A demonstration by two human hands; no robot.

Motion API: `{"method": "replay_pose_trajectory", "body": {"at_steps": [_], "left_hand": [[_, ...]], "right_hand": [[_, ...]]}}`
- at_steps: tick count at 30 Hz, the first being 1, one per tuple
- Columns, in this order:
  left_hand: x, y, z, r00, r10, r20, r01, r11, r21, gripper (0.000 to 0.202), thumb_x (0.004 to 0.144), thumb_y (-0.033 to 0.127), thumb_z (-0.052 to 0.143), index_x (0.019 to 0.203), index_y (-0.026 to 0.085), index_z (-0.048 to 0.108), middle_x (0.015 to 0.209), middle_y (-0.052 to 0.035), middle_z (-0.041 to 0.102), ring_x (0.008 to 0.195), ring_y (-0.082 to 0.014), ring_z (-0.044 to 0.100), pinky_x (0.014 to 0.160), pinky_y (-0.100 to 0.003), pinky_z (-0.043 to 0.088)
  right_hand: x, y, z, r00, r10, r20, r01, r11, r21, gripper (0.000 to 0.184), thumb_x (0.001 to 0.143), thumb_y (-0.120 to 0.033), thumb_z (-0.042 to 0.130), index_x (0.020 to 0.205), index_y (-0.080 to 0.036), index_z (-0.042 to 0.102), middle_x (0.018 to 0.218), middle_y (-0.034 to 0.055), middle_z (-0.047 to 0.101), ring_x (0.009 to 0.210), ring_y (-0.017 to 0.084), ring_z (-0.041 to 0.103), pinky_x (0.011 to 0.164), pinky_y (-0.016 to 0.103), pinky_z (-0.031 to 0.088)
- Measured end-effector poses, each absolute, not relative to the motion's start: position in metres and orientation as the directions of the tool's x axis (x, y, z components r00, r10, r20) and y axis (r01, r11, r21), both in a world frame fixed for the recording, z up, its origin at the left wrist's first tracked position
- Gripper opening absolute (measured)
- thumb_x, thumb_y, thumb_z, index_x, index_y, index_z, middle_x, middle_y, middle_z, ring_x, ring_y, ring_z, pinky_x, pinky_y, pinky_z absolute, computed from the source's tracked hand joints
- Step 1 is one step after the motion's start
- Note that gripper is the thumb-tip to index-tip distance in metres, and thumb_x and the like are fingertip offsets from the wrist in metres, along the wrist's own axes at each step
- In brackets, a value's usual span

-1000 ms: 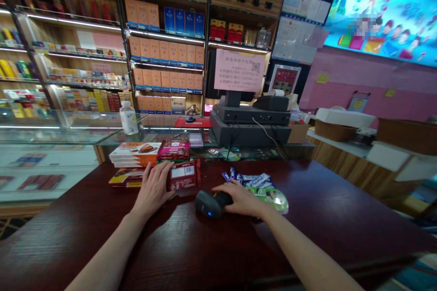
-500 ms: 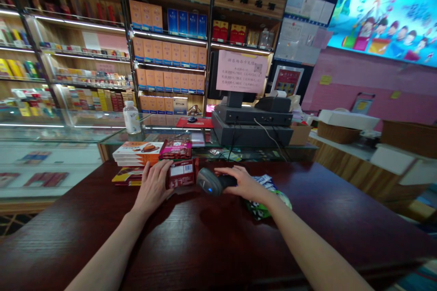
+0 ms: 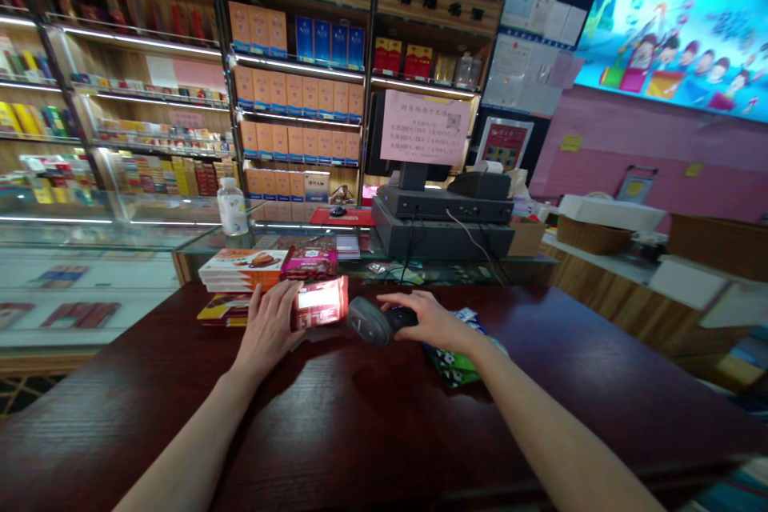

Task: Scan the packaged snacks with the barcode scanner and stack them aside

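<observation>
My left hand [image 3: 271, 328] grips the left end of a red snack packet [image 3: 322, 304], whose label side is turned toward the scanner and lit brightly. My right hand [image 3: 429, 322] is closed around the handle of a dark grey barcode scanner [image 3: 369, 322], its head pointing left at the packet with a small gap between. Behind my left hand are stacked white-and-orange boxes [image 3: 240, 268], a pink-and-brown packet [image 3: 309, 262] and yellow-and-brown packs [image 3: 222, 310]. Partly hidden under my right forearm lie green and blue snack bags [image 3: 453, 366].
The dark red wooden table [image 3: 336, 432] spans the foreground. Beyond it stands a glass counter with a plastic bottle [image 3: 232, 208], a mouse [image 3: 338, 211] and a cash register [image 3: 444, 220] with trailing cables. Shelves of boxed goods [image 3: 300, 96] line the back; cartons [image 3: 717, 244] sit at right.
The packet's label has become brightly lit with reddish-white light, and the blue light on the scanner head is gone. Both hands have stayed almost where they were.
</observation>
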State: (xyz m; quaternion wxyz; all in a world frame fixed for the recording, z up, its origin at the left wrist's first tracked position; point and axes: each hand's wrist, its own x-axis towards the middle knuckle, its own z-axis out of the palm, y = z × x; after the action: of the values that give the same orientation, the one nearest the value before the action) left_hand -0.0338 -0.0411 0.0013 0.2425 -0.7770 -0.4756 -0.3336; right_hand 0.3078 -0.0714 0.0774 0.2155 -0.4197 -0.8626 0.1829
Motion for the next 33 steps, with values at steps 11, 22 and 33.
{"method": "replay_pose_trajectory", "body": {"at_steps": [11, 22, 33], "left_hand": [[-0.029, -0.047, 0.006, 0.342, 0.585, 0.735, 0.894, -0.443, -0.064, 0.078, 0.075, 0.02, 0.066, 0.145, 0.019, 0.033, 0.139, -0.0163, 0.054, 0.131, -0.0319, 0.05, 0.12, -0.056, 0.019], [-0.024, -0.047, 0.004, 0.387, 0.531, 0.753, 0.853, -0.517, -0.074, 0.074, 0.078, 0.025, 0.065, 0.145, 0.019, 0.034, 0.14, -0.0154, 0.054, 0.131, -0.0304, 0.051, 0.121, -0.055, 0.02], [-0.018, -0.05, 0.005, 0.41, 0.501, 0.763, 0.829, -0.554, -0.082, 0.075, 0.079, 0.024, 0.066, 0.146, 0.018, 0.033, 0.139, -0.0153, 0.055, 0.13, -0.0303, 0.051, 0.121, -0.056, 0.019]], "right_hand": [[0.307, -0.086, 0.054, -0.594, 0.789, 0.157, 0.651, 0.586, -0.483, 0.073, 0.08, -0.033, 0.073, 0.147, -0.036, 0.043, 0.14, 0.0042, 0.06, 0.131, 0.028, 0.052, 0.118, 0.054, 0.011], [0.31, -0.093, 0.02, -0.606, 0.782, 0.146, 0.667, 0.599, -0.443, 0.07, 0.079, -0.026, 0.072, 0.144, -0.035, 0.048, 0.137, 0.0028, 0.062, 0.13, 0.026, 0.052, 0.121, 0.053, 0.002], [0.31, -0.094, 0.058, -0.569, 0.811, 0.137, 0.59, 0.519, -0.619, 0.057, 0.081, -0.026, 0.065, 0.138, -0.027, 0.058, 0.14, 0.006, 0.061, 0.131, 0.028, 0.053, 0.118, 0.048, 0.027]]}}
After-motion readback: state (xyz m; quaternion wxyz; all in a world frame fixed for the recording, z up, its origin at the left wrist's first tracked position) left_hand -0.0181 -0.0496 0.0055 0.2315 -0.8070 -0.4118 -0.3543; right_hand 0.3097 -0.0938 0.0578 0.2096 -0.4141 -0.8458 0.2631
